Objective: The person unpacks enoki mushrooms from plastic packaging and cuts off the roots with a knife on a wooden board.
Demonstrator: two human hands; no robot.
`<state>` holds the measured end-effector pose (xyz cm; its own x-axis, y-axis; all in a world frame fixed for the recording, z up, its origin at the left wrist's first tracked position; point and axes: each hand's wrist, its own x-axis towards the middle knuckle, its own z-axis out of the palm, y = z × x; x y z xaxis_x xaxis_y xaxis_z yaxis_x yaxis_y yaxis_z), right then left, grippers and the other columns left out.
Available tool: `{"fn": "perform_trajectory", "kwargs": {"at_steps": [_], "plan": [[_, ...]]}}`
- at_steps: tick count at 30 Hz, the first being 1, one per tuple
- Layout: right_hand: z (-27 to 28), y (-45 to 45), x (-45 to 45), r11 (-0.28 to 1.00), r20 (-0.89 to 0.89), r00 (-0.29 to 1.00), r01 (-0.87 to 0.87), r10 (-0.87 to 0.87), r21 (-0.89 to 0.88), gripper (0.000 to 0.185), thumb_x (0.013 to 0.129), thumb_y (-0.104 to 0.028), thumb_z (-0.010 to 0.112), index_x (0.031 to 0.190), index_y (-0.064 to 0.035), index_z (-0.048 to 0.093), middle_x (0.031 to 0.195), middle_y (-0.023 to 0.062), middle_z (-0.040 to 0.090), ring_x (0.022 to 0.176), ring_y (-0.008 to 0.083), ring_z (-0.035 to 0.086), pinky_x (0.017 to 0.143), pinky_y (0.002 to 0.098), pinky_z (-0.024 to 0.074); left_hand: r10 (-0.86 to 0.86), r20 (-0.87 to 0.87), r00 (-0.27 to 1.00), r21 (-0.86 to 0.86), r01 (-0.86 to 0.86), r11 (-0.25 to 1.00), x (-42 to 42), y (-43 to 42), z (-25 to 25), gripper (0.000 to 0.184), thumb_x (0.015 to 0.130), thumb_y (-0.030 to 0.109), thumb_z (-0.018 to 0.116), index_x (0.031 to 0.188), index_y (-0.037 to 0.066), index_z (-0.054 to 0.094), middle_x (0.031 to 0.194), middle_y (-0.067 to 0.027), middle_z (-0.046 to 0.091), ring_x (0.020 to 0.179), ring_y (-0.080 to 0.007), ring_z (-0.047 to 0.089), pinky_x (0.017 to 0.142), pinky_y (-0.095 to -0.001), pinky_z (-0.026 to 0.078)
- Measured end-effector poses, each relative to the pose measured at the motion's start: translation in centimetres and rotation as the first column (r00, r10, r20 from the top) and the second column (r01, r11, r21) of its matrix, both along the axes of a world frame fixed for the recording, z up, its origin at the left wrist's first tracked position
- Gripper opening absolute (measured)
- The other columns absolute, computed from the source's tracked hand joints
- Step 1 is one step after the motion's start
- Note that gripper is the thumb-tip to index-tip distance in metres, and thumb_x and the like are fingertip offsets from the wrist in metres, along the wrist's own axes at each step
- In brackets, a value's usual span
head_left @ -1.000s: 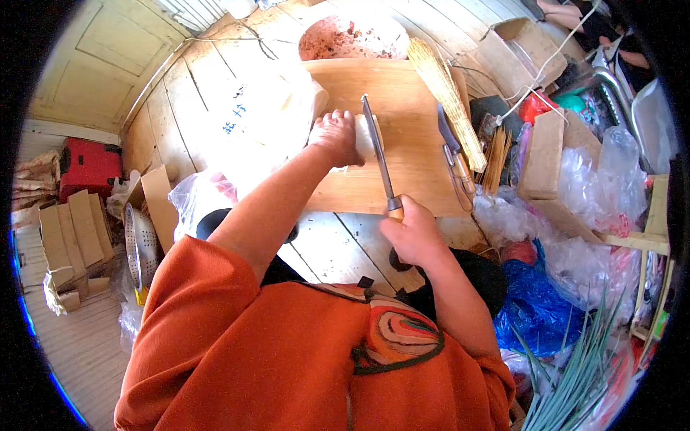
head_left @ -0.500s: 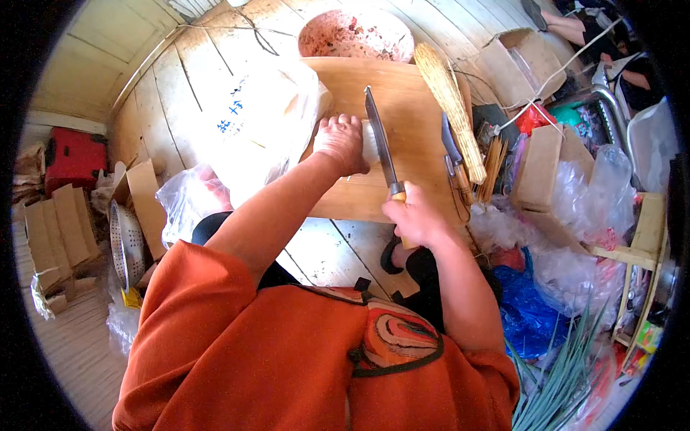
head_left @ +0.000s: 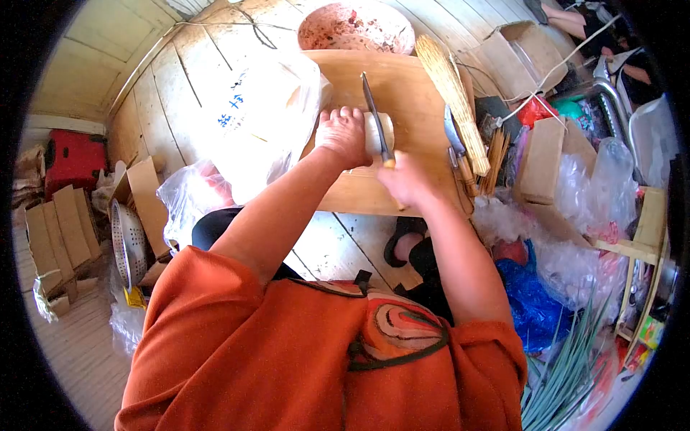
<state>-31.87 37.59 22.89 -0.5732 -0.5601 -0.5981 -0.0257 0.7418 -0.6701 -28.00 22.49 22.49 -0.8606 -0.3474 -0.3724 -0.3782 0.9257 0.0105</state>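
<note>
My right hand (head_left: 408, 178) is wrapped round the wooden handle of a knife (head_left: 376, 118), whose long dark blade points away from me. The blade lies over a pale, white, rounded piece of food (head_left: 387, 133), whose exact kind I cannot make out; part of it shows on each side of the blade. My left hand (head_left: 343, 135) presses on the piece's left part, its fingers bent and close together, hiding that end. Both hands work over a wooden cutting board (head_left: 424, 161). Left of my left hand lies a white plastic bag (head_left: 269, 129) with blue writing.
A straw brush (head_left: 453, 100), a second knife (head_left: 453, 133) and thin sticks (head_left: 494, 165) lie at the board's right edge. Beyond the board stands a pink basin (head_left: 356, 29). A cardboard box (head_left: 550, 161) and clear bags are on the right, a metal colander (head_left: 129, 244) on the left.
The knife has shifted slightly left and onto the white piece, its blade now seen more edge-on. My right hand has moved up and left with it; my left hand stays nearly in place.
</note>
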Motion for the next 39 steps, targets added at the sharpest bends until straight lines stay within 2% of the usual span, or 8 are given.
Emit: {"fn": "perform_trajectory", "kwargs": {"at_steps": [8,10,14,16,22,29,34,39], "plan": [[-1.1,4.9,2.8,0.996,0.202,0.976,0.076,-0.084,0.046,0.017,0.078,-0.015,0.058,0.089,-0.0022,0.057,0.069,0.0108,0.061,0.063,0.0242,0.062,0.055,0.0388,0.0489,0.003,0.026,1.0,0.037,-0.004,0.999,-0.1,-0.2,0.6,0.093,0.062,0.047,0.079,0.132,0.0,0.039,0.13,-0.0157,0.049,0.125,-0.0287,0.045,0.108,-0.0425,0.031],[-3.4,4.6,2.7,0.998,-0.031,0.999,0.015,-0.013,0.06,0.014,0.078,-0.015,0.059,0.086,-0.0048,0.054,0.067,0.0071,0.057,0.053,0.0188,0.055,0.05,0.0364,0.0441,0.007,0.025,1.0,0.049,-0.008,0.999,-0.1,-0.2,0.5,0.092,0.062,0.047,0.079,0.131,0.0,0.04,0.13,-0.0158,0.049,0.125,-0.029,0.045,0.108,-0.0428,0.031],[-2.8,2.4,0.6,0.995,-0.029,0.999,0.039,-0.042,-0.092,0.014,0.077,-0.015,0.059,0.087,-0.0048,0.055,0.069,0.0094,0.058,0.058,0.0206,0.057,0.054,0.0375,0.0454,0.026,-0.019,0.999,0.05,-0.025,0.998,0.2,0.0,0.4,0.092,0.062,0.047,0.079,0.131,0.0,0.04,0.129,-0.0155,0.049,0.124,-0.0291,0.045,0.108,-0.0424,0.031],[-1.5,1.3,-0.5,0.995,-0.081,0.994,-0.06,0.066,0.077,0.029,0.075,-0.018,0.063,0.097,-0.0003,0.057,0.091,0.0241,0.064,0.089,0.039,0.063,0.077,0.0455,0.048,0.035,-0.022,0.999,0.04,-0.034,0.999,0.3,0.0,0.2,0.092,0.062,0.048,0.078,0.13,0.0,0.04,0.128,-0.0151,0.05,0.124,-0.0291,0.046,0.107,-0.0419,0.031],[-0.4,3.0,-2.7,0.965,-0.321,0.913,-0.211,0.251,0.154,0.033,0.075,-0.022,0.062,0.099,-0.0012,0.055,0.088,0.0231,0.064,0.084,0.0422,0.061,0.075,0.0467,0.0478,0.02,-0.052,0.998,0.055,-0.017,0.998,0.7,-0.4,-0.2,0.097,0.06,0.051,0.077,0.131,-0.001,0.036,0.129,-0.0185,0.046,0.124,-0.0333,0.044,0.108,-0.0428,0.031],[3.0,7.0,-4.8,0.918,-0.35,0.849,-0.349,0.396,0.19,0.036,0.074,-0.022,0.061,0.105,-0.0048,0.055,0.082,0.0241,0.061,0.078,0.0442,0.059,0.069,0.0484,0.0469,0.012,-0.093,0.996,0.082,-0.004,0.997,0.6,-1.0,-0.9,0.09,0.062,0.05,0.078,0.128,0.0,0.042,0.124,-0.0143,0.051,0.12,-0.028,0.047,0.107,-0.0409,0.031],[5.4,9.3,-2.6,0.933,-0.443,0.838,-0.194,0.317,0.302,0.035,0.074,-0.019,0.061,0.105,-0.0037,0.056,0.083,0.0242,0.062,0.08,0.0434,0.061,0.071,0.0494,0.048,0.028,-0.103,0.994,0.1,-0.017,0.995,0.8,-1.2,-0.6,0.091,0.061,0.051,0.08,0.127,0.0,0.042,0.123,-0.0137,0.051,0.119,-0.0277,0.048,0.106,-0.0404,0.032],[6.6,7.9,-1.6,0.805,-0.401,0.795,-0.174,0.454,0.567,0.038,0.076,-0.016,0.06,0.111,-0.0034,0.053,0.086,0.0235,0.065,0.081,0.0419,0.063,0.073,0.0505,0.0494,0.033,-0.048,0.998,0.191,-0.023,0.981,0.7,-1.5,0.1,0.097,0.06,0.048,0.079,0.133,-0.001,0.036,0.127,-0.017,0.048,0.123,-0.0317,0.044,0.11,-0.0437,0.027]]}}
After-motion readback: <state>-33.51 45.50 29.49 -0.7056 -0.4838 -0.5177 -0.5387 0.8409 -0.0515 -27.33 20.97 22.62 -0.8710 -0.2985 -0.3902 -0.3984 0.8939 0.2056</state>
